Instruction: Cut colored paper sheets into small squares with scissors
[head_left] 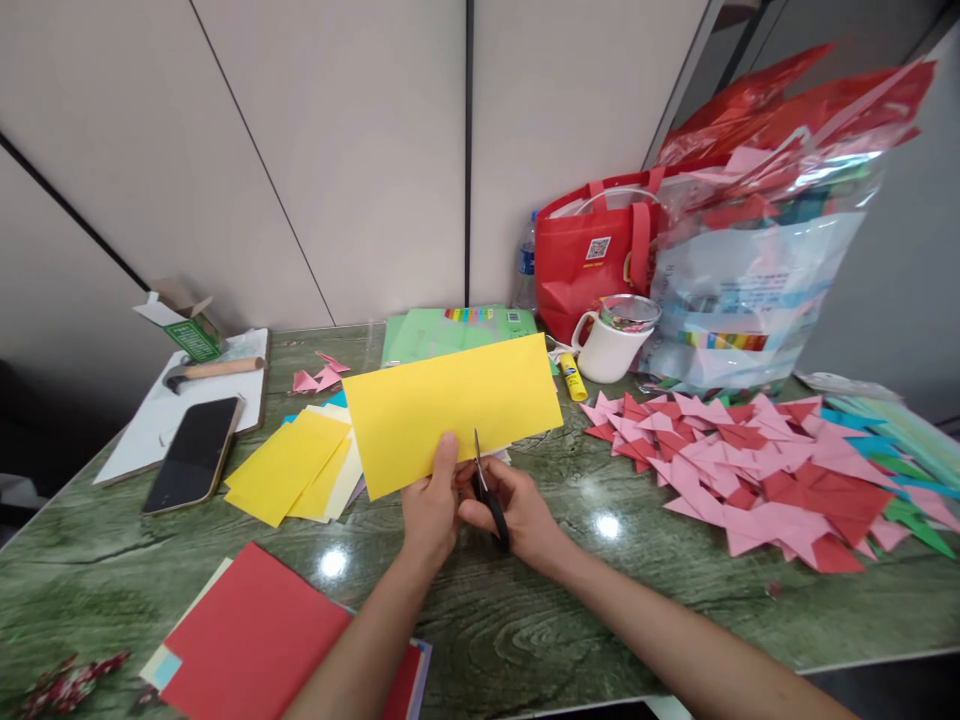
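My left hand (433, 500) pinches the lower edge of a yellow sheet of paper (442, 400), thumb on the near face. The sheet is a long rectangle, held up above the table and slightly tilted. In my right hand (517, 505) is a pair of scissors (489, 500) with black handles. One blade shows in front of the paper at its lower edge, near the middle, just right of my left thumb. The other blade is hidden, and I cannot tell how far the paper is cut. Behind the sheet lie yellow and pale paper pieces (289, 465).
Folded pink and red paper pieces (750, 460) cover the right side. A white mug (611, 345), glue stick (572, 377), red bag (592, 255) and clear plastic bag (750, 270) stand behind. At left are a phone (193, 455), hammer (217, 370) and red paper stack (255, 640).
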